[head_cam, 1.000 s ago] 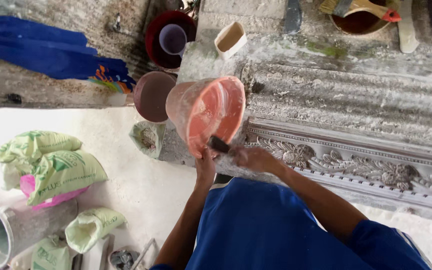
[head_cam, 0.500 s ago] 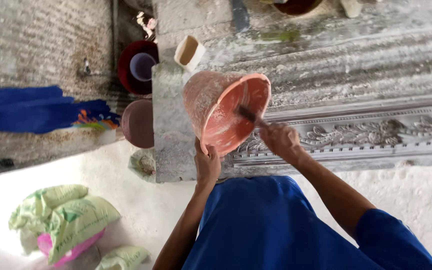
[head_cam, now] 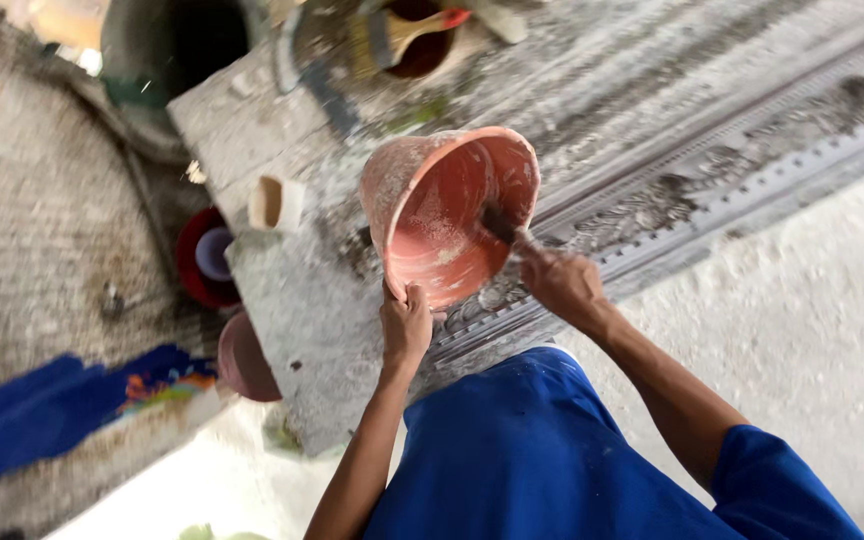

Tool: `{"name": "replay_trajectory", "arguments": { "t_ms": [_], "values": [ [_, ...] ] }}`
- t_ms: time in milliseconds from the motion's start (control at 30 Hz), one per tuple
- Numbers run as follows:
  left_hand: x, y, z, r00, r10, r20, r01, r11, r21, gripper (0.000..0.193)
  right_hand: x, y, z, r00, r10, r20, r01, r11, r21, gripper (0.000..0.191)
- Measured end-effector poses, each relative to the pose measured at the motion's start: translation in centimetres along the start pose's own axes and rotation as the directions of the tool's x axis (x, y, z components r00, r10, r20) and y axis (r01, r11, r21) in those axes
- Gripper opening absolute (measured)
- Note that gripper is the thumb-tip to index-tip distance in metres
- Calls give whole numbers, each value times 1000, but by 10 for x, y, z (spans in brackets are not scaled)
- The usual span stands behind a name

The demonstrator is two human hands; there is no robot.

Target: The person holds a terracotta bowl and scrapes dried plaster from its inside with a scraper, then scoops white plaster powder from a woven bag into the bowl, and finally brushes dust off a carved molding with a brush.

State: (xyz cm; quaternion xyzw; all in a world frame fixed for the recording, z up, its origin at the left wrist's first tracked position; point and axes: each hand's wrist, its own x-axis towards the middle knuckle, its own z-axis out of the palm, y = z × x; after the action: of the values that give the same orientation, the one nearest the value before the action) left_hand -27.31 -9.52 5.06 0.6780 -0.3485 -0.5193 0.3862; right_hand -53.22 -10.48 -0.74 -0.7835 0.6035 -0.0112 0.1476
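Observation:
A salmon-pink plastic bucket point(head_cam: 422, 200), smeared with white, is tipped on its side with its mouth facing me. My left hand point(head_cam: 405, 322) grips the near rim of the bucket and holds it tilted. My right hand point(head_cam: 560, 283) is closed around a dark tool handle point(head_cam: 500, 226) whose end reaches inside the bucket against its inner wall. The tool's tip is hard to make out. The bucket rests over a grey, plaster-crusted slab with an ornate carved moulding point(head_cam: 672, 200).
A small cream cup point(head_cam: 274, 203) sits on the slab left of the bucket. A red bowl point(head_cam: 207, 258) and a maroon bowl point(head_cam: 245, 358) lie below the slab's edge. A brush point(head_cam: 402, 32) rests in a dark bowl at the top. Blue cloth point(head_cam: 42, 420) lies at left.
The view has swung and rotated; the bucket stays tilted in my left hand. My right hand has pushed the tool from the rim deeper into the bucket.

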Motion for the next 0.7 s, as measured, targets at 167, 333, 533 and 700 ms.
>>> {"name": "replay_trajectory", "arguments": {
  "t_ms": [167,333,533,700],
  "values": [
    [-1,10,42,986,52,158,-57,998,24,64,-33,25,-42,936,336,-106,-294,911,288,57],
    [-6,18,81,943,22,331,-32,999,25,64,-72,43,-47,881,454,-130,-362,827,431,57],
    [-12,10,97,885,-115,452,121,993,15,54,-114,52,-36,777,582,-240,-372,731,572,51],
    [-22,7,65,845,-101,524,110,994,14,44,-129,21,-22,752,608,-255,-362,704,611,47]
  ]
}}
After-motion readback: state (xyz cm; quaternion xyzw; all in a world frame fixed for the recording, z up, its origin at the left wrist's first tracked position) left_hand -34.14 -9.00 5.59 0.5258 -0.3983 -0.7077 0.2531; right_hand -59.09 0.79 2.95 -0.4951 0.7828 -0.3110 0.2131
